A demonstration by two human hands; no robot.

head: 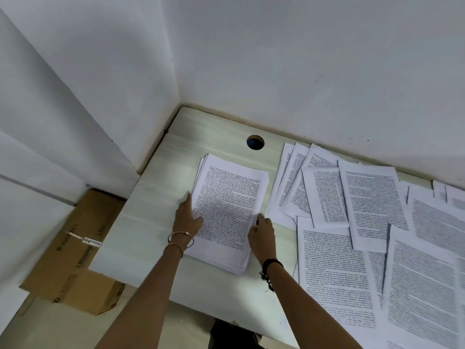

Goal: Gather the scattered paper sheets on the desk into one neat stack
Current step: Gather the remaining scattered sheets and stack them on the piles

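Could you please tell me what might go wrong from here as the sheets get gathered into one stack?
1. The stack has fanned edges. With the left hand and right hand pushing only at its sides, sheets may buckle or skew rather than align.
2. The scattered sheets overlap at mixed angles, so pulling one may drag others across the desk, perhaps off its near edge.

So the stack [230,210] of printed white sheets lies flat, tilted a bit, edges not quite flush and fanning at its 11 o'clock corner. The loose sheets [372,205] sprawl from its 1 to 4 o'clock, overlapping, text up, maybe a dozen, hard to count.
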